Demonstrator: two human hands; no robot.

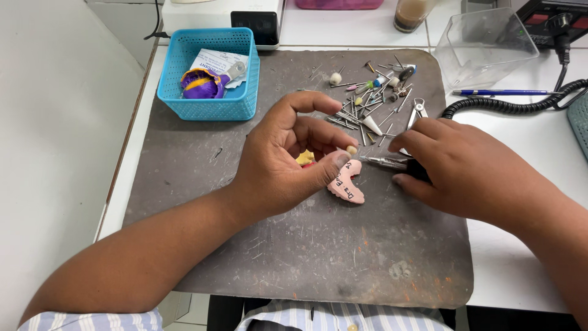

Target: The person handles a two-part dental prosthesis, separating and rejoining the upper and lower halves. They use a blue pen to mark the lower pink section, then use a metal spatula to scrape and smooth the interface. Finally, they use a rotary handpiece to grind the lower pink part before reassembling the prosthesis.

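While left hand (288,159) covers pink plate (346,184), handpiece (386,162) half-hidden.

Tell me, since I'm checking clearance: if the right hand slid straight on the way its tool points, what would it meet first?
Probably the left hand: the right hand aims its tool left, at the small bur tip the left fingers pinch above the pink plate.

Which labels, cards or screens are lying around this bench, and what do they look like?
Paper card: white with dark print, tucked in the blue basket at far left.
Pink dental piece: handwritten marking, under the left hand.
Control box: black, red panels, far right corner.
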